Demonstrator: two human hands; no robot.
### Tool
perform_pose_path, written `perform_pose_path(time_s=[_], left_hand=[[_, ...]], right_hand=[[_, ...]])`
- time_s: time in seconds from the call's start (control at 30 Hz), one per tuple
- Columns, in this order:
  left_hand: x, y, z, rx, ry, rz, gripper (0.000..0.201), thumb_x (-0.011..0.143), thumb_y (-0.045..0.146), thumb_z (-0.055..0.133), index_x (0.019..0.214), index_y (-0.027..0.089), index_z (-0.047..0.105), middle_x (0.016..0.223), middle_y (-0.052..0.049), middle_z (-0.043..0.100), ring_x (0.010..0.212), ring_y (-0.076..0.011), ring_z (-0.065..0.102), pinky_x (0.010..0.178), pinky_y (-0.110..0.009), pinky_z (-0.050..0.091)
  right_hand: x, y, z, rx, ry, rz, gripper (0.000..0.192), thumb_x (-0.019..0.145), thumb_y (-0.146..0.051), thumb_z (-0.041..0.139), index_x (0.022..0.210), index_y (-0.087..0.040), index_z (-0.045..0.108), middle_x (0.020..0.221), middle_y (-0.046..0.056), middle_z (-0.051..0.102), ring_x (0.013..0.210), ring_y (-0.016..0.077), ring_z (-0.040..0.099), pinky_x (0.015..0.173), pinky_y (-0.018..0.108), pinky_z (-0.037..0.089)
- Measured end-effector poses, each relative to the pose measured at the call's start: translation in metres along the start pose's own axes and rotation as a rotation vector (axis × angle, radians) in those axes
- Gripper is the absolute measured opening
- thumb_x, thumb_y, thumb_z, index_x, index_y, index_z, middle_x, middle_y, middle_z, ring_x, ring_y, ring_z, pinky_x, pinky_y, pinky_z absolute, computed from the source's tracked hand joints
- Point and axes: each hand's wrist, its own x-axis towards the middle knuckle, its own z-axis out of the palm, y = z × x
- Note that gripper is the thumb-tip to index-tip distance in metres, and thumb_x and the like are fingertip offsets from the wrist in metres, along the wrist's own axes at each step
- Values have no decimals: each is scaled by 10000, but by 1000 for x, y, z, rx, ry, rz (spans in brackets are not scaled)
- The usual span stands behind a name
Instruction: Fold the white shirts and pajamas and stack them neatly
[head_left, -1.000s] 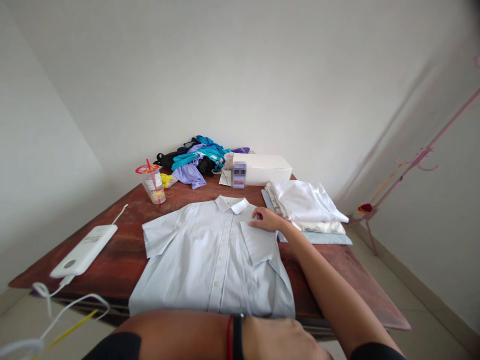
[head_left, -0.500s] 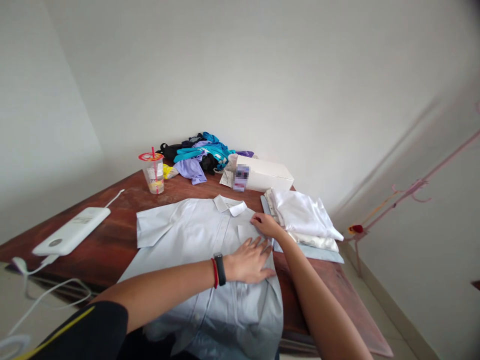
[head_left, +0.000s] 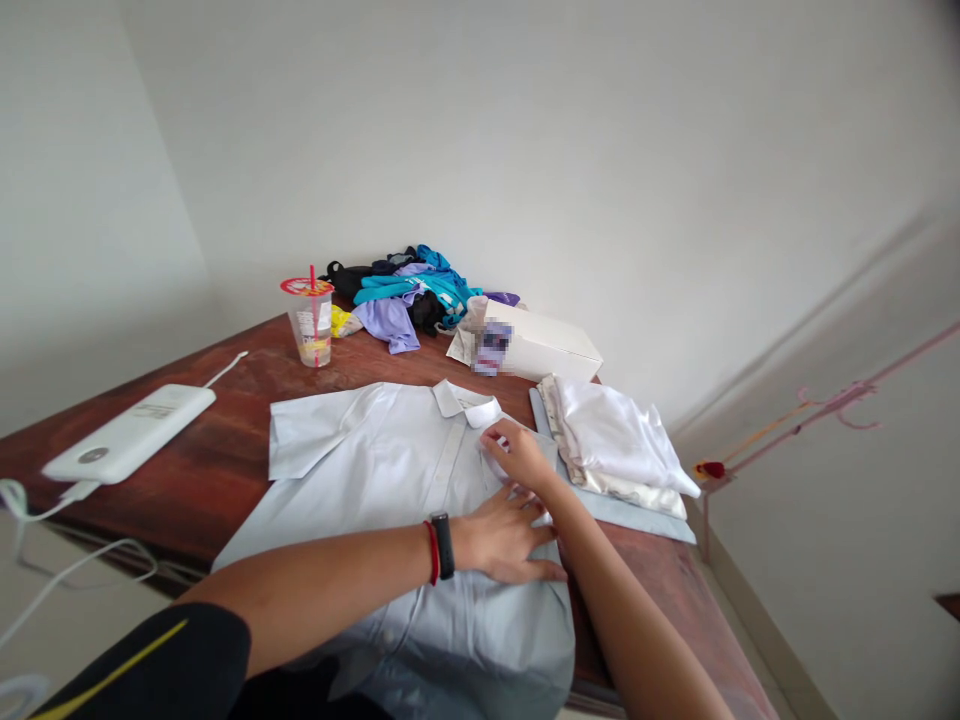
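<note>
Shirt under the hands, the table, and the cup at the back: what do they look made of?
Shirt: thin woven fabric, likely cotton blend, matte pale blue; it creases softly under the left hand and right hand. Table: wood or wood veneer, reddish-brown with visible grain and slight sheen. Cup: clear plastic, see-through wall, red lid and straw.

I see a blurred label on the white box (head_left: 551, 345); my arms hide the shirt's (head_left: 360, 470) lower right, its hem cut off below.
</note>
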Motion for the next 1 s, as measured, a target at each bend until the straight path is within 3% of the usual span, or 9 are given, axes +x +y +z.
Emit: perform_pose_path(time_s=[0.1, 0.2, 0.6, 0.83, 1.0], left_hand=[[1, -1, 2, -41, -34, -39, 685, 1006, 709, 350, 1442, 230, 572, 1511, -173, 540, 1394, -396, 470, 1157, -579, 318], [2, -3, 5, -63, -61, -52, 672, 997, 698, 389, 1399, 210, 619, 1410, -165, 634, 1320, -380, 547, 1129, -532, 359], [6, -9, 12, -78, -5, -2, 619, 999, 637, 439, 1265, 150, 713, 1227, -151, 741, 1140, -359, 667, 1046, -469, 429], [4, -7, 13, -32, 53, -8, 598, 996, 643, 459, 1219, 164, 739, 1212, -145, 744, 1115, -330, 668, 1032, -441, 423], [4, -7, 13, -29, 32, -16, 614, 1004, 644, 436, 1237, 161, 734, 1193, -141, 754, 1115, -331, 674, 1025, -440, 423]], right_hand=[[-2, -7, 6, 137, -60, 44, 249, 965, -354, 567, 798, -194, 659, 695, 0, 660, 645, 155, 571, 622, 264, 432], [-3, -8, 11, 130, -115, 94, 298, 949, -375, 581, 715, -195, 619, 600, -28, 591, 583, 137, 507, 569, 257, 375], [-5, -5, 15, 43, -129, 80, 273, 935, -358, 605, 730, -188, 666, 657, -20, 627, 634, 138, 509, 593, 262, 345], [-5, -4, 14, 61, -140, 57, 265, 935, -354, 612, 754, -181, 696, 666, -22, 632, 627, 131, 497, 591, 255, 356], [-5, -6, 15, 44, -125, 75, 261, 936, -356, 615, 762, -181, 701, 658, -22, 627, 630, 135, 507, 592, 257, 358]])
